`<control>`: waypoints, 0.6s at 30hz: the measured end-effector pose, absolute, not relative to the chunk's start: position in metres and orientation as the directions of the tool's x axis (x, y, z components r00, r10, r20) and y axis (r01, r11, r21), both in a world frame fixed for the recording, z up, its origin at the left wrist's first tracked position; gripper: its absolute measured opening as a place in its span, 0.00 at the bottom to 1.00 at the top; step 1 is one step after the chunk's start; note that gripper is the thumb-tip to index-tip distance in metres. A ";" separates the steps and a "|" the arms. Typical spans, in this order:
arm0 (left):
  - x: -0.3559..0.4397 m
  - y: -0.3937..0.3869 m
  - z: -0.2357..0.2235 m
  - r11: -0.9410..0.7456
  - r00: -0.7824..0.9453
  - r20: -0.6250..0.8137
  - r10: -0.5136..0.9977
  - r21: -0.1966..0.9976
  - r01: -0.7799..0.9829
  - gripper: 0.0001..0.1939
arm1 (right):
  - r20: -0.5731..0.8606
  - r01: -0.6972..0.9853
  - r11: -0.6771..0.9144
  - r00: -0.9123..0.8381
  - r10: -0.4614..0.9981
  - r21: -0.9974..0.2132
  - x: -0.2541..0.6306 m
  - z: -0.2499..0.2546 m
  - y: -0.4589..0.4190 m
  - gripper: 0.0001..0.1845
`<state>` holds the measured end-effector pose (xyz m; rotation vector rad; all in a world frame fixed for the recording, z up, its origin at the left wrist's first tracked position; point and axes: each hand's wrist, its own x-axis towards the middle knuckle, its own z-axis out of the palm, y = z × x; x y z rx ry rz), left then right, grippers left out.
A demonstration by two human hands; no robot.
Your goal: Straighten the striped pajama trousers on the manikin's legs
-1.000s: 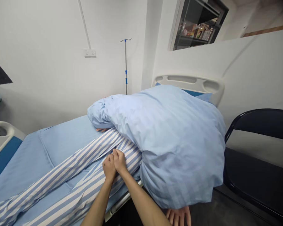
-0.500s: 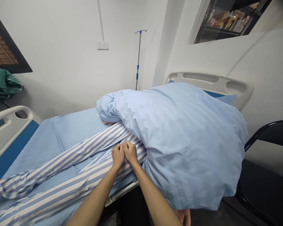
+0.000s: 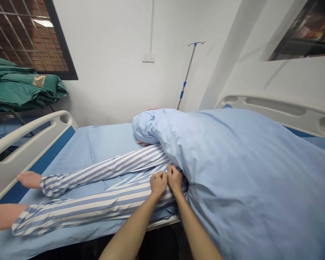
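Observation:
Striped trousers [image 3: 130,191], blue and white, cover the legs of a figure lying on the bed; whether it is a person or a manikin I cannot tell. My left hand [image 3: 158,183] is closed in a fist on the upper part of the nearer trouser leg, gripping the cloth. Right beside it, my right hand [image 3: 175,178] is also closed on the trousers, next to the quilt's edge. My fingertips are hidden. A light blue quilt [image 3: 233,155] is heaped over the figure's upper body. One bare foot [image 3: 7,216] lies near the footboard.
The bed has a blue sheet [image 3: 111,135], a pale footboard [image 3: 40,131] at left and a headboard [image 3: 276,104] at right. Behind it stands an IV pole [image 3: 189,70] by the wall. Green folded cloth [image 3: 18,86] lies under the barred window [image 3: 24,39].
The camera view has swung left, so both feet, the whole footboard and more green cloth show. My fists stay together on the trousers, now closer to the quilt edge.

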<state>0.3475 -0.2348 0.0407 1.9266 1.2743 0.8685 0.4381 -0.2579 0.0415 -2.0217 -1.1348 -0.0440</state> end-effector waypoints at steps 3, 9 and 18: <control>0.338 -0.232 0.043 -0.271 0.358 0.127 0.925 0.880 0.389 0.17 | 0.359 0.726 -0.305 0.604 0.711 -0.617 0.437 0.038 -0.258 0.25; 0.228 -0.197 0.042 -0.154 0.304 0.060 0.951 0.943 0.296 0.21 | 0.292 0.719 -0.376 0.619 0.729 -0.584 0.437 0.038 -0.257 0.23; -0.062 -0.146 0.027 -0.120 -0.016 0.165 0.986 0.778 0.616 0.21 | 0.242 0.775 -0.477 0.599 0.764 -0.413 0.437 0.032 -0.251 0.23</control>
